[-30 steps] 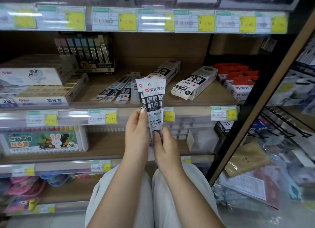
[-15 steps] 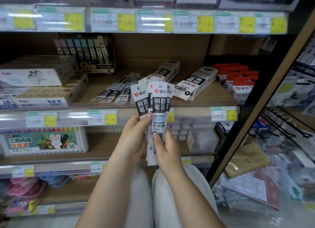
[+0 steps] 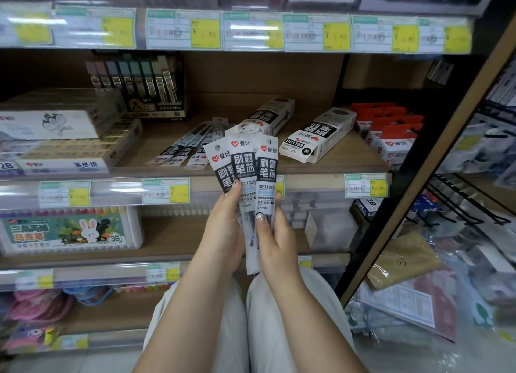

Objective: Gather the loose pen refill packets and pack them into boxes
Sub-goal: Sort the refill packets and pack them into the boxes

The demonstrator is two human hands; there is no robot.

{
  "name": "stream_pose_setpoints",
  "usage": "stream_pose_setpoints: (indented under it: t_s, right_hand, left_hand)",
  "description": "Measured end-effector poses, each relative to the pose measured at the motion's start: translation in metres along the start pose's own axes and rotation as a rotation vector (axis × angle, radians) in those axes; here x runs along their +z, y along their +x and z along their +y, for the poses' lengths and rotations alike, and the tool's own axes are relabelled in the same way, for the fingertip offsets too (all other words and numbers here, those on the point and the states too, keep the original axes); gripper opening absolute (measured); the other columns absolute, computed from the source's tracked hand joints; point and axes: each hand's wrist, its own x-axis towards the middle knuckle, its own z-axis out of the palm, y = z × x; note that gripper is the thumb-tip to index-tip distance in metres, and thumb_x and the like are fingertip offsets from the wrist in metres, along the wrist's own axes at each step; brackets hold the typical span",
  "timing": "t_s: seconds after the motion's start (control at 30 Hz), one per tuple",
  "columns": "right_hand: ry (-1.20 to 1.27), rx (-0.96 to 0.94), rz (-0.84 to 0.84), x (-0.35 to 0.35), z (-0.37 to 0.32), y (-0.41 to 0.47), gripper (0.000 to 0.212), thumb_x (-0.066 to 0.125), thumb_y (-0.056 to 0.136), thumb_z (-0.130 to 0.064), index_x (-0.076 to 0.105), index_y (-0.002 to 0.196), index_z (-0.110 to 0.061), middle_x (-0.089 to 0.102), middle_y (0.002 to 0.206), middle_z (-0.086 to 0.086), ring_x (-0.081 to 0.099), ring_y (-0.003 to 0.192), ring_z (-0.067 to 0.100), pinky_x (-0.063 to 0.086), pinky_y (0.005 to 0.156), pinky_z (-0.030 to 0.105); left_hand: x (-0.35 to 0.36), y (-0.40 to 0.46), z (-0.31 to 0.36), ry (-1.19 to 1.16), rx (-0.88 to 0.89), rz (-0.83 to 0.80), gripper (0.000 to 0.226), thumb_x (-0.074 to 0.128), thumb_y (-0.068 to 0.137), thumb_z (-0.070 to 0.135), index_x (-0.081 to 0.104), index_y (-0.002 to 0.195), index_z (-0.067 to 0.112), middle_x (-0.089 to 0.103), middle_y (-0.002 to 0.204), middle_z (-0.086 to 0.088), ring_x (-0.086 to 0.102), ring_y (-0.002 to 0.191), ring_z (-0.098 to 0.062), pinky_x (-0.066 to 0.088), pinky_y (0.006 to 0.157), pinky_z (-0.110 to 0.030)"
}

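I hold a fanned bunch of white-and-black pen refill packets (image 3: 245,166) upright in front of the middle shelf. My left hand (image 3: 223,230) grips the bunch from the left, thumb on the front. My right hand (image 3: 275,238) grips it from the right, thumb pressed on the front packet. More loose refill packets (image 3: 181,149) lie flat on the shelf behind. Two white-and-black refill boxes lie on that shelf: one (image 3: 275,115) behind the bunch, the other (image 3: 318,135) to its right.
The wooden shelf (image 3: 349,157) also carries eraser boxes (image 3: 72,146) at left, a lead display (image 3: 139,85) at the back and red-topped cartons (image 3: 391,129) at right. A marker set (image 3: 67,230) sits one shelf down. A slanted shelf post (image 3: 418,177) and plastic bags (image 3: 418,289) stand at right.
The packets have spread into a wider fan and shifted slightly right and down. Both hands keep their hold, thumbs sliding on the front packets.
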Motion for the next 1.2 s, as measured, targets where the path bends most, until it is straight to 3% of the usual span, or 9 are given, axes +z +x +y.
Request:
stream_pose_setpoints:
  t_s: [0.13, 0.27, 0.43, 0.7, 0.8, 0.9, 1.2]
  right_hand:
    - [-0.050, -0.024, -0.006, 0.0006, 0.0002, -0.0005, 0.025, 0.048, 0.095, -0.011, 0.046, 0.105, -0.033, 0.058, 0.089, -0.025, 0.055, 0.082, -0.022, 0.040, 0.067, 0.001]
    - [-0.082, -0.055, 0.014, 0.0036, 0.0035, -0.0006, 0.022, 0.046, 0.086, -0.026, 0.048, 0.107, -0.030, 0.060, 0.085, -0.023, 0.057, 0.081, -0.016, 0.043, 0.068, 0.005]
    - [-0.071, -0.078, 0.006, 0.0035, 0.0038, 0.0014, 0.026, 0.044, 0.087, -0.023, 0.047, 0.113, -0.029, 0.059, 0.094, -0.025, 0.056, 0.088, -0.017, 0.043, 0.072, 0.004]
    - [-0.027, -0.068, 0.013, 0.0036, 0.0027, 0.0007, 0.022, 0.039, 0.088, -0.026, 0.048, 0.108, -0.031, 0.058, 0.096, -0.024, 0.056, 0.087, -0.018, 0.042, 0.072, 0.003]
    - [0.025, -0.038, 0.032, 0.0035, 0.0031, 0.0014, 0.023, 0.037, 0.088, -0.025, 0.049, 0.105, -0.036, 0.060, 0.098, -0.022, 0.057, 0.089, -0.015, 0.042, 0.074, 0.005]
    - [0.051, -0.045, 0.038, 0.0026, 0.0025, 0.0010, 0.024, 0.037, 0.088, -0.023, 0.051, 0.106, -0.032, 0.060, 0.098, -0.022, 0.057, 0.088, -0.016, 0.042, 0.074, 0.004]
    - [0.028, -0.073, 0.042, 0.0018, 0.0001, 0.0002, 0.018, 0.042, 0.087, -0.024, 0.053, 0.099, -0.033, 0.062, 0.087, -0.021, 0.059, 0.080, -0.014, 0.043, 0.068, 0.006]
  left_hand:
    - [-0.0011, 0.0024, -0.0009, 0.021, 0.033, 0.023, 0.035, 0.039, 0.099, 0.025, 0.054, 0.122, 0.004, 0.067, 0.104, -0.019, 0.070, 0.084, -0.024, 0.057, 0.078, -0.036]
    - [-0.0005, 0.0030, -0.0021, 0.074, 0.045, 0.017, 0.023, 0.043, 0.098, 0.021, 0.062, 0.107, 0.010, 0.071, 0.091, -0.015, 0.070, 0.080, -0.021, 0.056, 0.074, -0.034]
    - [0.0014, 0.0037, -0.0006, 0.086, 0.068, 0.033, 0.023, 0.048, 0.095, 0.014, 0.061, 0.110, 0.002, 0.071, 0.093, -0.013, 0.069, 0.077, -0.020, 0.057, 0.072, -0.031]
    - [0.0036, 0.0034, 0.0037, 0.025, 0.067, 0.025, 0.018, 0.048, 0.095, 0.013, 0.065, 0.099, 0.008, 0.073, 0.083, -0.007, 0.070, 0.071, -0.017, 0.056, 0.059, -0.025]
    - [0.0046, 0.0027, 0.0042, 0.044, 0.080, 0.025, 0.021, 0.047, 0.096, 0.014, 0.063, 0.105, 0.004, 0.073, 0.086, -0.009, 0.070, 0.072, -0.018, 0.055, 0.059, -0.025]
    - [0.0061, 0.0023, 0.0025, 0.049, 0.100, 0.060, 0.021, 0.047, 0.096, 0.013, 0.060, 0.109, 0.002, 0.072, 0.090, -0.010, 0.070, 0.073, -0.018, 0.056, 0.060, -0.025]
    - [0.0076, 0.0015, 0.0009, 0.031, 0.132, 0.100, 0.013, 0.052, 0.093, 0.006, 0.064, 0.096, 0.008, 0.073, 0.082, -0.005, 0.070, 0.070, -0.018, 0.056, 0.059, -0.027]
